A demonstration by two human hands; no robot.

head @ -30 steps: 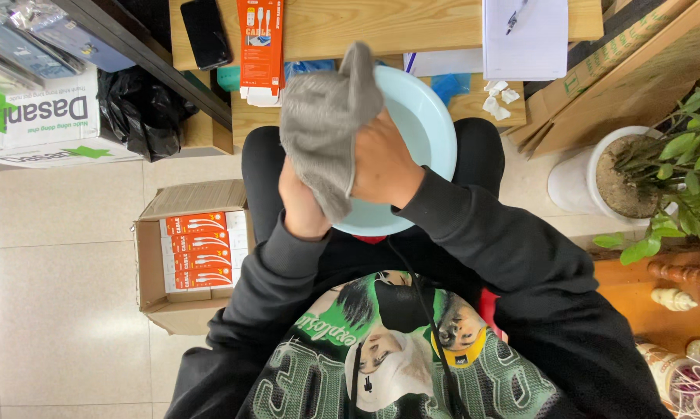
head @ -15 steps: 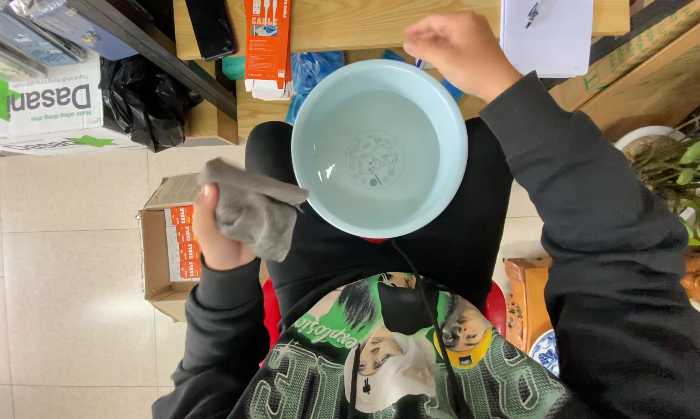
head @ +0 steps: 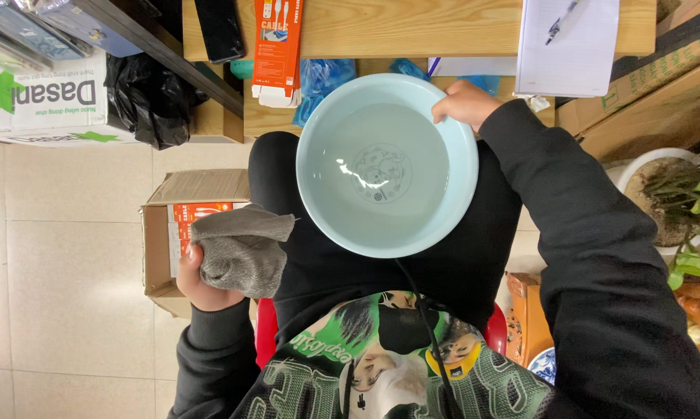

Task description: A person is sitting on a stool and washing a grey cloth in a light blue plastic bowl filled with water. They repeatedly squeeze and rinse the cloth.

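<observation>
Fingers (head: 451, 109) of the right hand (head: 464, 104) pinch the smooth pale-blue round plastic basin's (head: 387, 164) rim, probably slippery, while left hand (head: 202, 281) bunches a soft grey cloth (head: 241, 250).

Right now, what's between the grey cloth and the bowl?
In the head view, only the person's black-trousered thigh lies between the grey cloth in the left hand and the bowl.

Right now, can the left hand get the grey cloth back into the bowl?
Probably yes. The left hand holds the grey cloth just beside the bowl, whose inside is open; the right hand only grips the far rim.
</observation>
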